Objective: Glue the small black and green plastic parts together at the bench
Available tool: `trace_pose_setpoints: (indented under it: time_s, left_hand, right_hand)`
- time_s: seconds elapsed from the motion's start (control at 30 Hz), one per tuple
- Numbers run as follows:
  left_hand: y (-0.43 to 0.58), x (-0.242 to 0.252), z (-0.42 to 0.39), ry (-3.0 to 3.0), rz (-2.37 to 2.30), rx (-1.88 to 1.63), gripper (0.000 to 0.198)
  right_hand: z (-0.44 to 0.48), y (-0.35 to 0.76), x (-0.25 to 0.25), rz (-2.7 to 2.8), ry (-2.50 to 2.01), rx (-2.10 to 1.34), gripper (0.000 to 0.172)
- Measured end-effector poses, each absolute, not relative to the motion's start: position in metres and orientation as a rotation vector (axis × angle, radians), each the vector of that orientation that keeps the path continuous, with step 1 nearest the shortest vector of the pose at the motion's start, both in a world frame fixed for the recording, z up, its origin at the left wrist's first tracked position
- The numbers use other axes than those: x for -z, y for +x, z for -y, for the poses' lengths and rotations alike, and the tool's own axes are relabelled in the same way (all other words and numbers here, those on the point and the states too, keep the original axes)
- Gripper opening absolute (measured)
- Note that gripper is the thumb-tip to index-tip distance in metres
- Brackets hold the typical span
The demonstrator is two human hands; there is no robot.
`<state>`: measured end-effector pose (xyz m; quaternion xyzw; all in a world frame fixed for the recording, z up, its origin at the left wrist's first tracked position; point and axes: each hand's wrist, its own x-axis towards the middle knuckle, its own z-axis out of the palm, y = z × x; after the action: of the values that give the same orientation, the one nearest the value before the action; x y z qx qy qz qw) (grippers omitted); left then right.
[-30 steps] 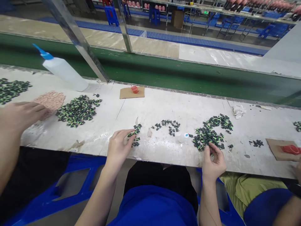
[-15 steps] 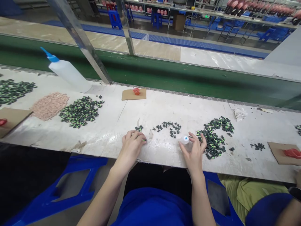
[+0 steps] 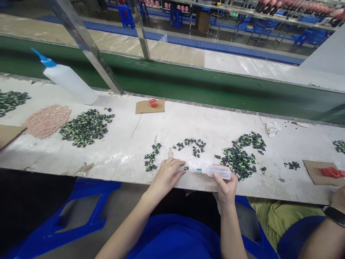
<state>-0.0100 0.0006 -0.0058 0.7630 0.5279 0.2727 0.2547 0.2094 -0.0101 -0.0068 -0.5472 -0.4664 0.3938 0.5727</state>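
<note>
My right hand (image 3: 226,186) is closed around a small translucent squeeze bottle (image 3: 217,171), which lies nearly level with its blue needle tip pointing left. My left hand (image 3: 170,173) pinches a small black part with green marks (image 3: 185,168) between thumb and fingertips, just left of that tip. A short gap shows between tip and part. Left of my left hand sits a cluster of black-and-green parts (image 3: 151,158). Beyond both hands lie scattered small black pieces (image 3: 198,145). Against my right hand's far side spreads a larger heap of black-and-green parts (image 3: 238,160).
A large white bottle with a blue nozzle (image 3: 71,82) leans at the back left. Near it are a pinkish heap (image 3: 47,120) and a black-and-green heap (image 3: 84,127). A red cup (image 3: 153,103) sits on cardboard. Another person's forearm (image 3: 320,233) is at lower right.
The squeeze bottle has gone from end-on to lying level, tip leftward. My left hand has moved right, toward the tip, with a part in its fingertips. The cluster on its left is uncovered.
</note>
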Motion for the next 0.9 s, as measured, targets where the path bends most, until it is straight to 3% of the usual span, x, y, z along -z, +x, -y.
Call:
trace_pose_setpoints:
  time_s: [0.2, 0.9]
  left_hand:
    - [-0.008, 0.013, -0.003, 2.018, -1.373, -0.806, 0.028]
    - [-0.006, 0.008, -0.004, 1.964, -1.423, -0.792, 0.026]
  right_hand:
    - [0.009, 0.185, 0.002, 1.024, -1.418, -0.824, 0.023]
    - [0.006, 0.171, 0.004, 1.033, -1.477, -0.842, 0.023]
